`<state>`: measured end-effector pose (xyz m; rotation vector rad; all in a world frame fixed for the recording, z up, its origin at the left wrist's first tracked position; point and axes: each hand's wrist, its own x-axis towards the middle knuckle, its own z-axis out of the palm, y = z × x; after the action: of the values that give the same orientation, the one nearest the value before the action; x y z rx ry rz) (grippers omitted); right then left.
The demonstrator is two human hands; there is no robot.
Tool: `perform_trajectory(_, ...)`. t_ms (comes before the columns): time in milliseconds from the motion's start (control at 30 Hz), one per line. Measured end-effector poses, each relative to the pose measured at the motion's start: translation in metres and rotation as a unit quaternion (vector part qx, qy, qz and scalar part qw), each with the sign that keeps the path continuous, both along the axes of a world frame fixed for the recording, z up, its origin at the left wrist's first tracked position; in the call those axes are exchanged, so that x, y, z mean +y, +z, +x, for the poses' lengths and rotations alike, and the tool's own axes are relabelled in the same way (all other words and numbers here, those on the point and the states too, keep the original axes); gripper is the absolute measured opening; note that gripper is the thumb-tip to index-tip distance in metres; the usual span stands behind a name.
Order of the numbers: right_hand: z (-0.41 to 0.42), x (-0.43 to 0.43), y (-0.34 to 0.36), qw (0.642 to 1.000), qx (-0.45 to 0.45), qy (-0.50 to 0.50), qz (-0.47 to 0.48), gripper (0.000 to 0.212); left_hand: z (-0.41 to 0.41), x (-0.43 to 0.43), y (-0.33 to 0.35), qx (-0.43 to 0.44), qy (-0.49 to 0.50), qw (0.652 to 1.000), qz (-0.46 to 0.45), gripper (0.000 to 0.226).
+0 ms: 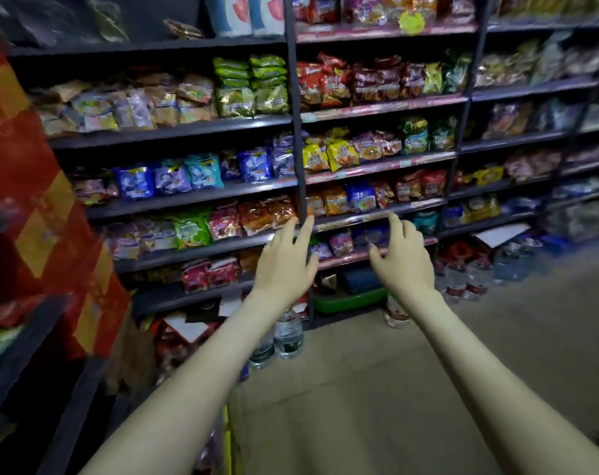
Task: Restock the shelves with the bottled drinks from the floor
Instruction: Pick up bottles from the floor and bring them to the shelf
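Note:
Both my arms reach forward toward the snack shelves. My left hand (286,260) is open with fingers spread and holds nothing. My right hand (402,255) is also open and empty, a little to its right. Below my left forearm two clear water bottles (288,332) with dark labels stand on the floor at the foot of the shelf unit (202,197). Another bottle (396,311) with a red label stands on the floor under my right wrist, partly hidden. A cluster of several bottles (466,279) with red labels sits on the floor further right.
Dark metal shelves packed with colourful snack packets fill the wall ahead and to the right. A green tray (349,299) lies under the lowest shelf. A red and yellow display (34,207) stands close on my left. Beige floor (376,389) stretches in front of me.

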<state>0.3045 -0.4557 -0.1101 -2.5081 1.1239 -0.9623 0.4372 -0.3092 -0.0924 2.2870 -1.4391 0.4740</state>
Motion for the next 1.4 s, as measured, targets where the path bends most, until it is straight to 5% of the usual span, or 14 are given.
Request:
perform_trajectory(467, 0.064, -0.342, -0.047, 0.973, 0.034, -0.227, 0.006, 0.071, 0.095, -0.422, -0.049, 0.019, -0.219, 0.975, 0.041, 0.060)
perform_trajectory(767, 0.000, -0.539, -0.065, 0.923, 0.099, -0.371, 0.017, 0.063, 0.070, -0.702, -0.068, 0.011, -0.411, 0.909, 0.065, 0.059)
perform_trajectory(967, -0.064, -0.643, -0.061, 0.844, 0.106, -0.524, 0.039, 0.062, -0.012, -0.871, -0.066, -0.025, -0.548, 0.833, 0.064, 0.060)
perform_trajectory(1233, -0.200, -0.743, -0.086, 0.719, 0.130, -0.681, 0.055, 0.067, -0.200, -1.023, -0.096, 0.042, -0.714, 0.694, 0.082, 0.059)
perform_trajectory(1400, -0.291, -0.844, -0.090, 0.693, 0.118, -0.708, 0.061, 0.067, -0.304, -1.129, -0.102, 0.026, -0.752, 0.653, 0.083, 0.058)
